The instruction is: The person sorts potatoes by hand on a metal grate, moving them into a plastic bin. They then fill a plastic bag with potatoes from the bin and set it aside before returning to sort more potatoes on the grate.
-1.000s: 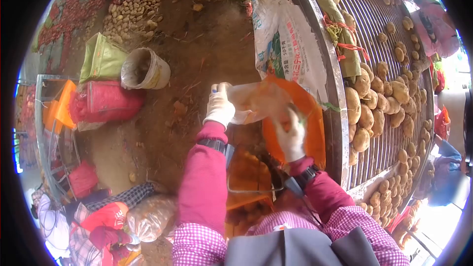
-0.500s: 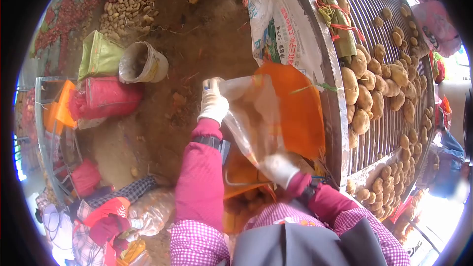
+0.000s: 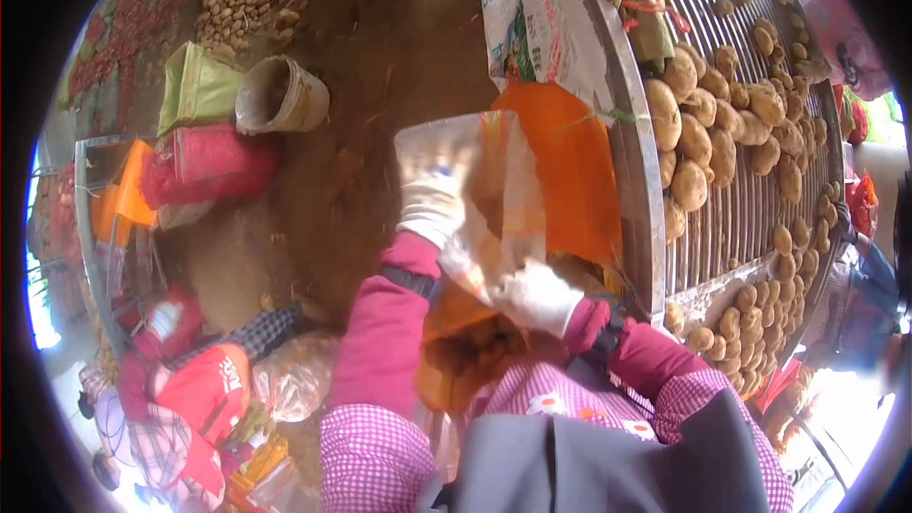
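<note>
A clear plastic bag (image 3: 518,180) with orange stripes hangs in front of me, its mouth toward my body. My left hand (image 3: 435,192), in a white glove, lies at the bag's left side with its fingers spread and smeared by motion; whether they are inside the bag or behind the film I cannot tell. My right hand (image 3: 537,296), gloved too, is closed on the bag's near edge. Behind the bag hangs an orange sheet (image 3: 570,180). Below my hands, an orange container (image 3: 437,385) holds potatoes (image 3: 475,351), partly hidden by my arms.
To the right stands a slatted metal sorting table (image 3: 750,218) with many potatoes (image 3: 708,138). A white woven sack (image 3: 541,28) hangs at its edge. At left are a white bucket (image 3: 280,95), a green sack (image 3: 195,85) and a red sack (image 3: 223,166). A co-worker (image 3: 199,399) is at lower left.
My left hand has moved right from the bag's left corner, and its fingers have spread. My right hand has shifted slightly up and left, still on the bag edge. The co-worker's arm has moved.
</note>
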`<state>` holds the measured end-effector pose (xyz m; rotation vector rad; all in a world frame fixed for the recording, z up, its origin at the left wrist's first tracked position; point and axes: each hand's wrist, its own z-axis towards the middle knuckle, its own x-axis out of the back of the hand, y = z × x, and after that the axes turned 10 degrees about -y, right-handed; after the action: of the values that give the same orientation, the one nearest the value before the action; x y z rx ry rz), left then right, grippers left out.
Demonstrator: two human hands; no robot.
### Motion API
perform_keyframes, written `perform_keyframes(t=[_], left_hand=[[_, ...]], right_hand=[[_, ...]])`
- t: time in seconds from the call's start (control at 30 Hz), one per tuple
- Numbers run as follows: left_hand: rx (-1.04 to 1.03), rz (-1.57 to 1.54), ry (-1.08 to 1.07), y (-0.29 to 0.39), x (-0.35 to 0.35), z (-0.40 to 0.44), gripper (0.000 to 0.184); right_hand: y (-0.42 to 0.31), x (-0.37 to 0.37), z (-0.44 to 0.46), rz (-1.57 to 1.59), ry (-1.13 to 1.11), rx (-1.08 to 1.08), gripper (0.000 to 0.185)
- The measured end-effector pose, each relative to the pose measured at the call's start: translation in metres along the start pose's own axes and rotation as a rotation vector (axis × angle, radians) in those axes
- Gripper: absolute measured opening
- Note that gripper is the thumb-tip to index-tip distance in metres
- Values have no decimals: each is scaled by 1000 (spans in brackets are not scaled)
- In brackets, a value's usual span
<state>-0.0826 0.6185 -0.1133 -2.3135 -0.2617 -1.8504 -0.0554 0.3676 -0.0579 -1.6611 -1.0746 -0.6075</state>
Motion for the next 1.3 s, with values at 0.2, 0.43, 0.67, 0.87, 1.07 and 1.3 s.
perform_keyframes(t=[0.2,0.43,0.67,0.87,1.07,1.3], left_hand=[[-328,-387,-555,20,23,-59,44],[-326,-51,-575,10,48,-92,93],[-227,-59,-499,14,27,-110,80],[-36,-169,-425,10,21,-94,46],[81,-129,-9,20,-31,-121,11],[354,-310,452,53,-70,-158,41]], right_hand=[[56,-15,-1,176,67,-211,35],[36,31,27,-163,-216,-162,70],[34,27,18,-226,-159,-134,76],[40,1,15,-218,-58,-309,24],[26,-31,11,-270,248,-403,8],[10,-74,-10,-207,547,-379,29]])
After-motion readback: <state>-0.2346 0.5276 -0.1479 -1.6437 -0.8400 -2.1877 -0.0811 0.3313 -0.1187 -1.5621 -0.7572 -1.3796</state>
